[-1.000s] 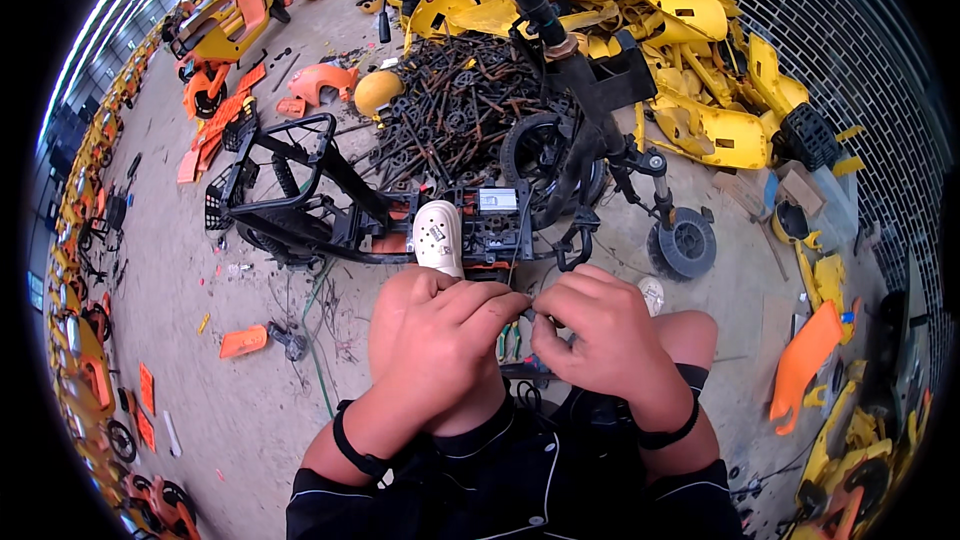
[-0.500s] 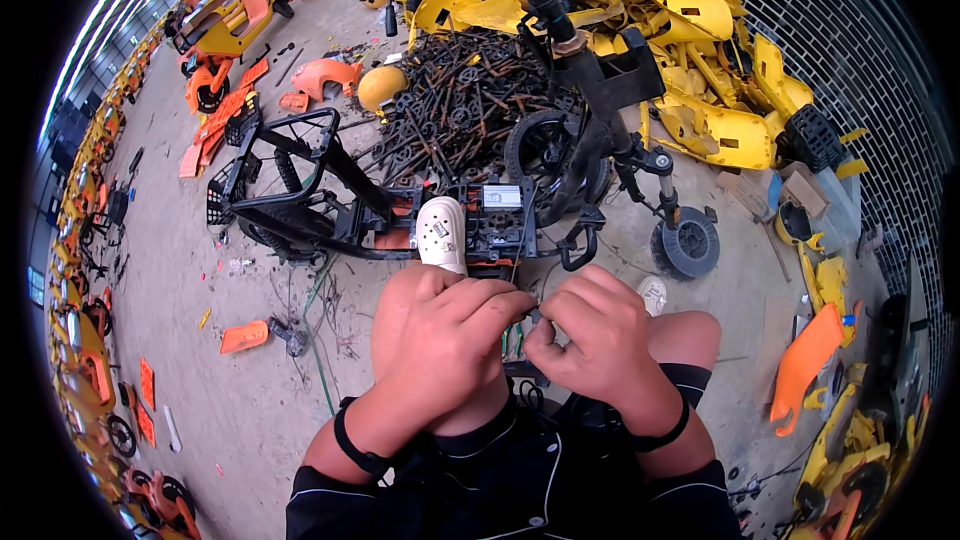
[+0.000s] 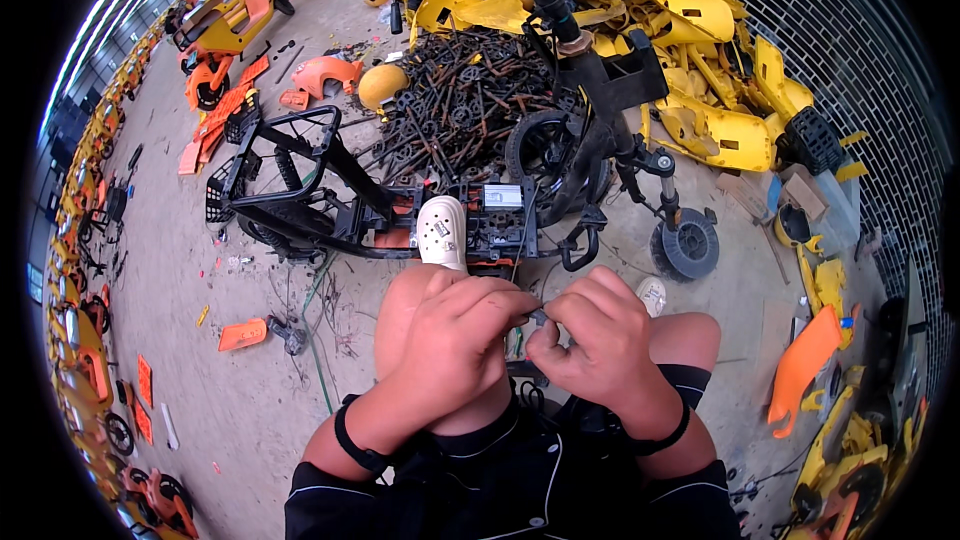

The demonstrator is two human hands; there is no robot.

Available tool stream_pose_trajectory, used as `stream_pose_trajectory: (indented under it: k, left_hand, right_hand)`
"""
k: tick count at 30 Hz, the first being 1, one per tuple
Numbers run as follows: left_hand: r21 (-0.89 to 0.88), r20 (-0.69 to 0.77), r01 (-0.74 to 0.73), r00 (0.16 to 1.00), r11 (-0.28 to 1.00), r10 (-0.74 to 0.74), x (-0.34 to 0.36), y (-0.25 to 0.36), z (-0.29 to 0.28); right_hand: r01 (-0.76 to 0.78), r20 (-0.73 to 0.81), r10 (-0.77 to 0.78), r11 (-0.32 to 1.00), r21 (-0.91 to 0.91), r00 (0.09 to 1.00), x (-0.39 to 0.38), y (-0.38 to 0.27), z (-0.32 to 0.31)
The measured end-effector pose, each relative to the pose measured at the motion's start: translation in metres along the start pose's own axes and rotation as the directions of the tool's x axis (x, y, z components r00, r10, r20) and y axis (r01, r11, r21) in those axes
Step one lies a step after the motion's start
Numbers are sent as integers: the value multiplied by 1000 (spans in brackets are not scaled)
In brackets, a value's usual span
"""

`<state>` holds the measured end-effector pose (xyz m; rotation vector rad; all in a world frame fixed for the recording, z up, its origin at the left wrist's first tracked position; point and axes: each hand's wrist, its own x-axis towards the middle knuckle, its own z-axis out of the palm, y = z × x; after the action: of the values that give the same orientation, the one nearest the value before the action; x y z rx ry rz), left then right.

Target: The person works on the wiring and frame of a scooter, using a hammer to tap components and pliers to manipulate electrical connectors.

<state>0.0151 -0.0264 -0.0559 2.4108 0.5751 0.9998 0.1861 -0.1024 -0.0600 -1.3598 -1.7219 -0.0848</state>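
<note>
My left hand [image 3: 462, 325] and my right hand [image 3: 590, 328] meet above my knees, fingers curled and pinched toward each other. Between the fingertips shows a small dark piece [image 3: 540, 318], too small to name and mostly covered by the fingers. Beyond the hands a stripped black scooter frame [image 3: 345, 180] lies low on the floor. My left foot, in a white clog [image 3: 440, 230], rests on its middle. A silver box [image 3: 502, 197] sits in the frame beside the clog.
Behind the frame is a heap of rusty, dark metal parts [image 3: 450, 105]. Yellow plastic panels [image 3: 720, 130] are piled against the brick wall [image 3: 850, 50]. A wheel [image 3: 688, 243] stands at the right. An orange panel [image 3: 805, 365] lies at far right; scooters line the left.
The right thumb and fingers have shifted slightly around the small dark piece. Both hands stay in nearly the same place.
</note>
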Motion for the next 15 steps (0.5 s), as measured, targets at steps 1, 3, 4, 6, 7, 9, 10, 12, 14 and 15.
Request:
stream_pose_trajectory:
  k: [1,3,4,6,7,9,10,12,14,15]
  left_hand:
    - [0,1,5,1000,1000,-5,0,0,0]
    - [-11,-5,8,1000,1000,-8,0,0,-1]
    - [-21,-11,6,1000,1000,-7,0,0,0]
    - [-35,-19,3,1000,999,-4,0,0,0]
    - [-40,-20,2,1000,999,-2,0,0,0]
    - [-45,-23,2,1000,999,-3,1,0,0]
    - [-47,-24,4,1000,999,-5,0,0,1]
    - [-43,-7,2,1000,999,-3,1,1,0]
    - [-33,31,-7,999,999,8,4,5,-4]
    - [-58,62,-89,994,994,93,0,12,-10]
  right_hand:
    - [0,0,0,1000,-1,1000,0,0,0]
    - [1,-10,-1,1000,-1,1000,0,0,1]
    - [1,-21,-1,1000,-1,1000,0,0,2]
    - [-2,-21,3,1000,9,1000,1,0,2]
    - [-6,-11,6,1000,18,1000,1,0,1]
    - [-15,-8,15,1000,24,1000,1,-1,0]
    - [-20,-14,20,1000,20,1000,0,-1,0]
    - [-17,-42,18,1000,26,999,0,-1,0]
    - [-1,-87,5,999,46,996,2,3,-2]
    - [-83,-129,77,996,-39,989,1,15,-5]
